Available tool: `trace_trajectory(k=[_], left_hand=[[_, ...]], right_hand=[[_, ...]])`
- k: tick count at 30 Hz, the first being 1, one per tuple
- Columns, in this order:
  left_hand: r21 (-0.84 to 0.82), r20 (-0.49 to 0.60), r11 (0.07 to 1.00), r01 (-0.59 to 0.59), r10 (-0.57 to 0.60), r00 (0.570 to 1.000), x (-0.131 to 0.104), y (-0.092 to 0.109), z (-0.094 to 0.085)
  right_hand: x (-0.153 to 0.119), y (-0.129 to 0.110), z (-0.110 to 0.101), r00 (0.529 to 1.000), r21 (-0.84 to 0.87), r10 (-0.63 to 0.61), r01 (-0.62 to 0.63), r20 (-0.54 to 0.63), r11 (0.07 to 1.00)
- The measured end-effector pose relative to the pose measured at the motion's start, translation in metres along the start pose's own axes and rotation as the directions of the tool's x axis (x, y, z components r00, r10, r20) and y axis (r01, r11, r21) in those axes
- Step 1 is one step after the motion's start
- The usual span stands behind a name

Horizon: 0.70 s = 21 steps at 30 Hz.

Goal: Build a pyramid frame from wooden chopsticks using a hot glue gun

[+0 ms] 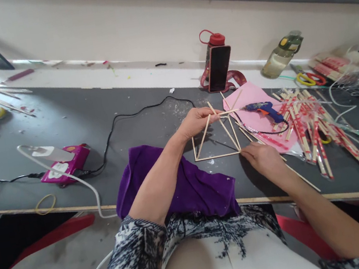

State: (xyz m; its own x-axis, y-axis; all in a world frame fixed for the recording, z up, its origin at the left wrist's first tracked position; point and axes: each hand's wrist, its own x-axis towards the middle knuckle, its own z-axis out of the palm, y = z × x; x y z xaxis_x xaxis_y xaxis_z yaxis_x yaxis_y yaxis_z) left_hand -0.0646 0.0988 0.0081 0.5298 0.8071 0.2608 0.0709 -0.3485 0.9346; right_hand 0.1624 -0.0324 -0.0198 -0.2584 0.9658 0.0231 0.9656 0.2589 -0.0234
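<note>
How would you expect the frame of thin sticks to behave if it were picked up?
The stick frame would probably feel light, being thin sticks around open gaps. Each straight stick looks stiff, but the narrow corner joints could be fragile if pushed sideways.

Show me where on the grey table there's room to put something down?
The widest bare patch of the grey table is between the scissors, magenta power strip and black cord. A smaller one sits between that cord, the purple cloth and the left hand. Right of the stick frame it's crowded: glue gun, pink sheet, wrapped sticks.
</note>
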Motion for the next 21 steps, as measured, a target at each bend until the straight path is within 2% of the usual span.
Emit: trace_trajectory(k=[3,6,21], left_hand=[[-0.015,-0.009,1.0,-0.007,0.007,1.0,-0.001,0.001,0.0],[-0.019,-0.021,1.0,0.001,-0.002,1.0,-0.001,0.003,0.001],[-0.054,0.014,0.998,-0.017,0.018,1.0,0.0,-0.002,-0.001]], right_hand=[[-0.005,0.011,0.009,0.997,0.205,-0.022,0.039,-0.08,0.978],[-0.008,0.016,0.016,0.988,0.339,0.014,0.04,-0.156,0.94],[-0.005,0.001,0.01,0.979,0.379,0.079,-0.002,-0.189,0.925]])
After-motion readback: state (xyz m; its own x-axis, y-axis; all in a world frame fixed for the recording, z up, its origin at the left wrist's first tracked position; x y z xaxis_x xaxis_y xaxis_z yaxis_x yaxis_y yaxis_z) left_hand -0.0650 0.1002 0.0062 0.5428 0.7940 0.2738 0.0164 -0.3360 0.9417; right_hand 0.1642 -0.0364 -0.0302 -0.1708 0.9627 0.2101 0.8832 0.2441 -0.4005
